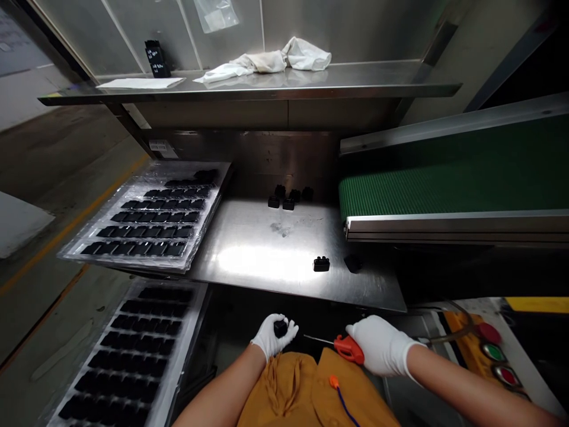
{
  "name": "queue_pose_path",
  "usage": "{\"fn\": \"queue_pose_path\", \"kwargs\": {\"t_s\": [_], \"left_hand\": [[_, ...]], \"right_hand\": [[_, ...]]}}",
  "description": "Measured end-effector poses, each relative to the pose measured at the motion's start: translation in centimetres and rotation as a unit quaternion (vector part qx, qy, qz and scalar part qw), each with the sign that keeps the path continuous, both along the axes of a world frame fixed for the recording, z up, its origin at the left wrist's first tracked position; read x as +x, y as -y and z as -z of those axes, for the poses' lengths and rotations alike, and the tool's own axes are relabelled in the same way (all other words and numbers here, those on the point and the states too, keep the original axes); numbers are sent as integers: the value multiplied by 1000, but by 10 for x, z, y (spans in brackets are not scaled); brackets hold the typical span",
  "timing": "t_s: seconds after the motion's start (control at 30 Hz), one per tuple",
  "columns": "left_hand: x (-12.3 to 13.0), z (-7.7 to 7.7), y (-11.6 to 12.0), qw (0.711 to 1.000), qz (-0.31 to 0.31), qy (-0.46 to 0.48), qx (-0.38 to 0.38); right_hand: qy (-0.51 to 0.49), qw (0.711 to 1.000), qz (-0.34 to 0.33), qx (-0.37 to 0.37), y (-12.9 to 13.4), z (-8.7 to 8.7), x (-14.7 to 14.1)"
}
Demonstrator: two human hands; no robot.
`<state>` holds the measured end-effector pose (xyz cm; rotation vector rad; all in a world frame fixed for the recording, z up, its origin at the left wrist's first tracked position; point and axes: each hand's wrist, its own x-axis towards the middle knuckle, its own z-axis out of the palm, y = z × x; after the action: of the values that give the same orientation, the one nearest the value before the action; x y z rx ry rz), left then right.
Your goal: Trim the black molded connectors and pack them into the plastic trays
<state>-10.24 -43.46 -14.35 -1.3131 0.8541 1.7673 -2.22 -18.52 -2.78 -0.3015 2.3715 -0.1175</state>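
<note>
Gloved in white, my left hand [274,338] has its fingers closed round a small black plastic part [280,328], low in front of my body. My right hand [381,345], also gloved, grips an orange air blow gun [349,349]. Its thin metal nozzle [317,339] points left toward my left hand, a gap apart from it. Beyond my hands, a black part [321,264] stands on the steel table [253,237], with a darker one [353,263] to its right. Several more black parts [288,204] are grouped farther back.
Left of the table, a clear plastic tray [189,252] holds rows of black parts; another filled tray [175,356] lies lower. A green conveyor belt [462,178] runs at right. White cloth [306,54] lies on the overhead shelf [267,92]. A button box [473,350] stands at lower right.
</note>
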Motion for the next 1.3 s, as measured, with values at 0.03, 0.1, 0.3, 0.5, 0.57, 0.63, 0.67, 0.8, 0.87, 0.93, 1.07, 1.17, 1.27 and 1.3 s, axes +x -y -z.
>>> {"fn": "queue_pose_path", "kwargs": {"t_s": [0.03, 0.1, 0.3, 0.5, 0.57, 0.63, 0.67, 0.8, 0.87, 0.93, 1.07, 1.17, 1.27, 1.3], "left_hand": [[0, 0, 0, 1000, -5, 6, 6], [0, 0, 0, 1000, -10, 16, 20], [0, -2, 0, 999, -6, 17, 41], [-3, -10, -2, 997, 35, -3, 70], [-4, -12, -2, 996, 58, -20, 64], [-5, -12, -4, 994, 88, -38, 46], [-5, -12, -5, 993, 106, -48, 33], [-1, -8, -11, 977, 187, -96, -17], [2, -5, -14, 964, 230, -129, -37], [4, -2, -15, 945, 277, -166, -56], [8, 0, -11, 873, 401, -264, -84], [8, -4, -6, 796, 478, -361, -88], [7, -10, -2, 725, 523, -444, -64], [6, -11, -2, 705, 535, -463, -52]], "right_hand": [[0, 1000, 0, -6, 0, 1, 0], [-2, 1000, 2, -15, 0, 2, 0], [-5, 1000, 0, -18, 0, 0, -1], [-23, 999, -2, -24, -6, -4, -1], [-33, 999, -4, -24, -9, -5, 0], [-37, 999, -9, -16, -9, -4, 1], [-35, 999, -12, -12, -8, -5, 1], [-21, 999, -23, -8, 1, -8, 0], [-18, 999, -22, -15, 6, -11, -4], [-17, 1000, -13, -18, 7, -13, -8], [-1, 1000, 9, -9, -2, -15, -14], [28, 999, 14, -7, -12, -13, -15], [47, 999, 19, -2, -18, -11, -15], [51, 998, 20, 0, -19, -10, -16]]}}
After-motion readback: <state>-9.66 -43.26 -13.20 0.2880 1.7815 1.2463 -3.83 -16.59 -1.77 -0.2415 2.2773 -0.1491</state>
